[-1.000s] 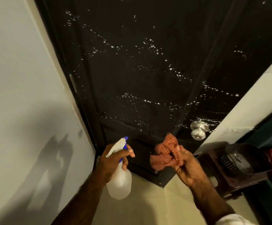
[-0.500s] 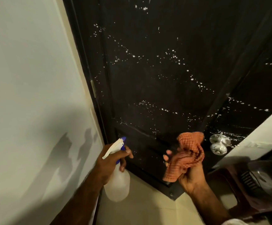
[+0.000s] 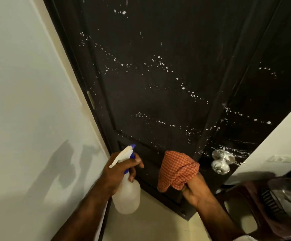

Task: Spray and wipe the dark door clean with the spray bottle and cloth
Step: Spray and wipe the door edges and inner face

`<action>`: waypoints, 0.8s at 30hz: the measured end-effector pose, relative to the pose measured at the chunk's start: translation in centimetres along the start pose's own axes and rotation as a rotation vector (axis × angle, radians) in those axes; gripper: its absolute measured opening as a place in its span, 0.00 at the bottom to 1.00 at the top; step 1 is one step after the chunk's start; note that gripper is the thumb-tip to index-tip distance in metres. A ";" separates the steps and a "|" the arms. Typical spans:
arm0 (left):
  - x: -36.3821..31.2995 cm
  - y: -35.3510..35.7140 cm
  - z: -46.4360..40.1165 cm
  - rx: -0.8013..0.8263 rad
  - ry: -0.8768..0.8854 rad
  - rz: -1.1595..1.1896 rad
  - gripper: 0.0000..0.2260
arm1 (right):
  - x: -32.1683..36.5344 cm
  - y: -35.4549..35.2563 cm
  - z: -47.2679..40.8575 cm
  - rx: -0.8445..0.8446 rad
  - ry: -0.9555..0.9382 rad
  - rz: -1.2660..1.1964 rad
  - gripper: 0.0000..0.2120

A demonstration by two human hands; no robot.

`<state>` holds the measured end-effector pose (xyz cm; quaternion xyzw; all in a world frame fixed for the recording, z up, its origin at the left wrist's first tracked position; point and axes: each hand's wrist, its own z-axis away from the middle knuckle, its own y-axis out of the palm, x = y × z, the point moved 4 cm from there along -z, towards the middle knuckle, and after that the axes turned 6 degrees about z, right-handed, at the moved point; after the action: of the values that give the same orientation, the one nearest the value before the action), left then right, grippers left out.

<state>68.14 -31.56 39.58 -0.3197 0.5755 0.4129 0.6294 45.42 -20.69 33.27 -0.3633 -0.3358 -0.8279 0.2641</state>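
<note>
We're gripping the translucent white plastic spray bottle with the blue-and-white trigger head point(image 3: 126, 185) in our left hand point(image 3: 118, 173), fingers curled round the neck, index finger lying over the trigger, nozzle pointing at the door. We're holding the orange-red checked cloth point(image 3: 177, 168) bunched in our right hand point(image 3: 196, 190), fingers closed on its lower edge; the cloth is sitting just in front of the lower door panel, and we can't tell whether it's touching.

To the right, a dark brown plastic stool point(image 3: 256, 211) is standing near the door's bottom corner.

Beyond the hands, the dark panelled door point(image 3: 167, 94) is carrying white droplet trails across the middle panel and right stile, down onto the round silver metal doorknob point(image 3: 221, 161). The pale wall point(image 3: 28, 101) is running along the left.

Our read: spraying is looking largely done, wiping is not visibly started. Droplets are showing unsmeared. Remaining: wiping the whole wetted area, knob included.
</note>
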 end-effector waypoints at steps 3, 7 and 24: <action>-1.2 0.9 0.0 -0.027 0.037 0.023 0.17 | 2.6 0.4 0.3 0.104 -0.064 0.081 0.13; -2.2 1.3 0.1 -0.062 0.065 0.007 0.26 | 4.0 0.5 -0.2 0.214 -0.069 -0.048 0.10; -6.5 -1.7 -4.4 0.287 0.111 -0.104 0.12 | 6.6 5.5 -1.2 -0.067 -0.493 0.081 0.20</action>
<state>67.64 -37.14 45.34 -0.2781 0.6450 0.2752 0.6565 44.73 -26.30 39.80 -0.5761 -0.3478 -0.7136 0.1949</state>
